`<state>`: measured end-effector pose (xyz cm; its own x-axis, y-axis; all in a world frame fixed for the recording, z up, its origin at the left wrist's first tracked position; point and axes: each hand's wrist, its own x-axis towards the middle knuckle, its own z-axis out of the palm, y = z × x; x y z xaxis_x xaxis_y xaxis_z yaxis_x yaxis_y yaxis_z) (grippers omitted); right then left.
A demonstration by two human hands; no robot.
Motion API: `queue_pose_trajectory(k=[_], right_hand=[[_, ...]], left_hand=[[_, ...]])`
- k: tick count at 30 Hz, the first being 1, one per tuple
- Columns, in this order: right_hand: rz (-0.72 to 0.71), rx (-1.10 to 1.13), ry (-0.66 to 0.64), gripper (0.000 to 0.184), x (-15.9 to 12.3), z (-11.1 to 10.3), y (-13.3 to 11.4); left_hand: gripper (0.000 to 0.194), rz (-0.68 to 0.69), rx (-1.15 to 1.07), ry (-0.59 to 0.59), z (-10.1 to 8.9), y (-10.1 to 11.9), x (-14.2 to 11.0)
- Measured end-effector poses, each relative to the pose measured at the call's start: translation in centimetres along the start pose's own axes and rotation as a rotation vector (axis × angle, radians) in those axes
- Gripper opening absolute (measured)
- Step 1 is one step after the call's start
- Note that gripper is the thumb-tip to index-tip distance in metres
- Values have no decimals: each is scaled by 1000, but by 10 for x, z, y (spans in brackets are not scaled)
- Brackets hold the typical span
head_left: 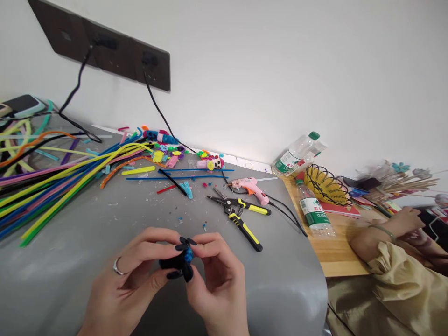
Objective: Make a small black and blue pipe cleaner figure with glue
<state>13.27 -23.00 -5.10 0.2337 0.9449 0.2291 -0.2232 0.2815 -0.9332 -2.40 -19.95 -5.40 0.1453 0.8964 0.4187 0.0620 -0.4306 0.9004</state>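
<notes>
Here, left hand (pixel 129 275) and right hand (pixel 221 275) pinch a small black piece (pixel 172 262) with a bumpy blue end.

Can't really make out the little black-and-blue piece (pixel 171 262), since the left hand (pixel 133 275) and right hand (pixel 221 270) cover much of it. The bundle of pipe cleaners (pixel 75 178) runs off the left edge, a co-worker's sleeve (pixel 402 273) gets chopped on the right, and the blue scraps (pixel 205 227) are too tiny to ID.

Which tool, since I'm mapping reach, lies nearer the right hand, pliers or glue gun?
The black-and-yellow pliers lie nearer the right hand; the pink hot glue gun sits beyond them, closer to the wall.
</notes>
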Motion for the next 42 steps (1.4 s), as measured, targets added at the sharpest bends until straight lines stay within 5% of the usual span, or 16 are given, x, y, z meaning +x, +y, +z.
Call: queue_pose_trajectory(k=[15,22,27,34,42], right_hand=[[-22,6,82,21,-2,9,6],[22,-5,-53,24,4,1,1],[21,7,-114,35,7,-3,-7],[1,12,-151,36,8,-4,-14],[-2,-10,-146,32,6,-6,-9]], left_hand=[[25,31,91,38,0,4,3],[21,-144,51,85,-2,-8,-5],[15,-252,-25,184,9,3,-9],[21,-33,80,52,-1,6,3],[12,29,116,63,1,17,14]])
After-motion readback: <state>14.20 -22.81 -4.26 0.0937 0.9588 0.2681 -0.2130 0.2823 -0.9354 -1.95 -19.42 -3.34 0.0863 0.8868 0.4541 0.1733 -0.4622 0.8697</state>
